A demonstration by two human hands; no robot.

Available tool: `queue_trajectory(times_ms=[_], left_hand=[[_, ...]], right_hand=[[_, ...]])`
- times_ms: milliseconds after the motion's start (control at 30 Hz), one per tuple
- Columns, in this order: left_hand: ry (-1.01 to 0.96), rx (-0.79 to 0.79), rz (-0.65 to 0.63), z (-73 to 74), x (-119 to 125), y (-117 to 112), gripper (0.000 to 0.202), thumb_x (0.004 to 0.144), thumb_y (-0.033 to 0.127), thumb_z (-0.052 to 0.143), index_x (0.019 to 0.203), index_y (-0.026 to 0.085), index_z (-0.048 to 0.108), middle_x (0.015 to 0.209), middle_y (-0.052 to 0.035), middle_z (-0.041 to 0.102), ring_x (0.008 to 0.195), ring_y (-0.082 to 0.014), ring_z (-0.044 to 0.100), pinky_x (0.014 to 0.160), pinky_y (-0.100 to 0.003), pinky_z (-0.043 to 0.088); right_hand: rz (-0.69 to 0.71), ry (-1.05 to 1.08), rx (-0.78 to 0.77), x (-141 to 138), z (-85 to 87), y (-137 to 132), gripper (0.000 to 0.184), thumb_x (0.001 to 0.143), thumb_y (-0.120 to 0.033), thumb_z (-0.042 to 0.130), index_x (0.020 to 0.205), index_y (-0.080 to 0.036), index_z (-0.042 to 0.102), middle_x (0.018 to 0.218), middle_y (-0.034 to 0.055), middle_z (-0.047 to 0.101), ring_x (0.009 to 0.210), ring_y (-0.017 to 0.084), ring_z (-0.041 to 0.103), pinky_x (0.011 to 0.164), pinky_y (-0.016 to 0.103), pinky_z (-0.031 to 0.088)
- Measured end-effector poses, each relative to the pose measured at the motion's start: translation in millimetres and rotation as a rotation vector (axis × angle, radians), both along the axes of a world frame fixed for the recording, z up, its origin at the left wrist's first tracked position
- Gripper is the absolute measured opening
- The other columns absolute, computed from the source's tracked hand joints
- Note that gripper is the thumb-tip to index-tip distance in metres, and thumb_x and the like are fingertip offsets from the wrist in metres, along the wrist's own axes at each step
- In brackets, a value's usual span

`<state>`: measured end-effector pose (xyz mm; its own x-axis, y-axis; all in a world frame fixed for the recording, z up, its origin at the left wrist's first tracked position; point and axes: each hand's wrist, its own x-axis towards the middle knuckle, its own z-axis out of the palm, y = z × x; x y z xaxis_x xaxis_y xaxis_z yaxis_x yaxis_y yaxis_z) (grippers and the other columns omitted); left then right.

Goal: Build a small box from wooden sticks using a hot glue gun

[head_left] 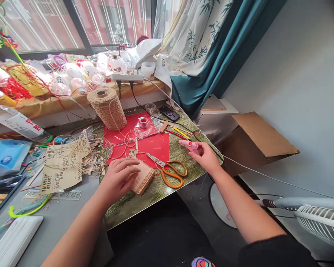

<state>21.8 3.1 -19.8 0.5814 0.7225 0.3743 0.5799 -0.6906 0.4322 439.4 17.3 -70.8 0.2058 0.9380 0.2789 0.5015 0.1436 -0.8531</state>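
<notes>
My right hand (206, 157) is closed around a small pink hot glue gun (191, 145), its nozzle pointing left over the table. Over a small block of stacked flat wooden pieces (143, 178) hovers or rests my left hand (121, 176), fingers loosely stretched; whether they touch the wood I cannot tell. Between the hands lie scissors (172, 174) with orange handles, blades partly spread. Behind my left hand, a small printed tag and a thin wooden stick (136, 144) lie on red sheets (156, 146).
A big twine spool (107, 109) stands at the back. Sandpaper sheets (62, 167) and loose twine lie left. A phone (169, 113), pencils (182, 132) and a tape roll are behind the glue gun. A power strip (127, 78) sits on the sill. A cardboard box (263, 135) and fan (320, 220) stand right.
</notes>
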Motion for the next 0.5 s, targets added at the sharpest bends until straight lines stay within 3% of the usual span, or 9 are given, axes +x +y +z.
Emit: queue_trajectory(times_ms=[67,100,133,200,233,300,367,500], left_hand=[[-0.136,0.015,0.064,-7.1,-12,-19,0.028,0.098,0.015,0.060,0.118,0.032,0.068,0.123,-0.0045,0.074,0.122,-0.0257,0.066,0.107,-0.048,0.051],[-0.205,0.010,0.102,-12.1,-17,-29,0.030,0.098,0.012,0.058,0.118,0.032,0.066,0.120,-0.0043,0.074,0.121,-0.0253,0.066,0.106,-0.047,0.052],[-0.255,-0.006,0.141,-17.8,-22,-39,0.031,0.099,0.012,0.057,0.119,0.033,0.065,0.119,-0.0046,0.072,0.121,-0.0251,0.066,0.106,-0.048,0.053],[-0.302,-0.058,0.237,-30.8,-26,-54,0.030,0.099,0.018,0.060,0.124,0.033,0.061,0.132,-0.0072,0.065,0.132,-0.0278,0.061,0.113,-0.053,0.049],[-0.309,-0.087,0.301,-37.7,-25,-59,0.040,0.096,0.026,0.068,0.133,0.033,0.056,0.144,-0.0100,0.058,0.140,-0.0314,0.054,0.119,-0.058,0.044],[-0.316,-0.163,0.366,-51.5,-20,-64,0.089,0.082,0.041,0.084,0.154,0.032,0.033,0.165,-0.0160,0.035,0.156,-0.0393,0.035,0.124,-0.065,0.037],[-0.291,-0.226,0.385,-64.4,-12,-65,0.119,0.073,0.049,0.091,0.163,0.033,0.014,0.169,-0.0184,0.027,0.157,-0.0416,0.033,0.125,-0.066,0.036],[-0.291,-0.300,0.416,-82.1,1,-66,0.121,0.080,0.045,0.085,0.166,0.034,0.002,0.164,-0.0187,0.033,0.151,-0.0400,0.043,0.123,-0.067,0.038]], right_hand=[[-0.183,-0.126,0.192,-5,-3.2,-29,0.029,0.086,-0.033,0.079,0.111,-0.022,0.069,0.110,0.0099,0.069,0.098,0.027,0.066,0.094,0.048,0.057],[-0.186,-0.153,0.277,-11,-4.4,-42,0.019,0.089,-0.028,0.075,0.107,-0.024,0.069,0.107,0.0091,0.068,0.098,0.027,0.065,0.095,0.048,0.055],[-0.114,-0.162,0.316,-20,-5.2,-53,0.013,0.092,-0.024,0.071,0.104,-0.025,0.068,0.104,0.0083,0.067,0.099,0.027,0.065,0.096,0.048,0.055],[0.149,-0.142,0.260,-47,-4.7,-65,0.017,0.095,-0.019,0.067,0.110,-0.027,0.069,0.106,0.0081,0.068,0.102,0.026,0.066,0.097,0.046,0.055],[0.274,-0.113,0.225,-63,-3.5,-66,0.023,0.095,-0.019,0.067,0.116,-0.028,0.069,0.110,0.0086,0.069,0.106,0.026,0.067,0.096,0.045,0.056],[0.469,-0.046,0.148,-95,0.0,-57,0.037,0.095,-0.022,0.070,0.131,-0.030,0.066,0.124,0.0099,0.068,0.118,0.027,0.065,0.103,0.045,0.056],[0.564,0.007,0.103,-118,3.2,-43,0.050,0.095,-0.028,0.074,0.143,-0.031,0.061,0.135,0.0105,0.067,0.124,0.028,0.065,0.108,0.045,0.055],[0.627,0.082,0.105,-137,4.2,-25,0.036,0.097,-0.030,0.073,0.133,-0.031,0.070,0.128,0.0078,0.073,0.121,0.025,0.069,0.109,0.042,0.054]])
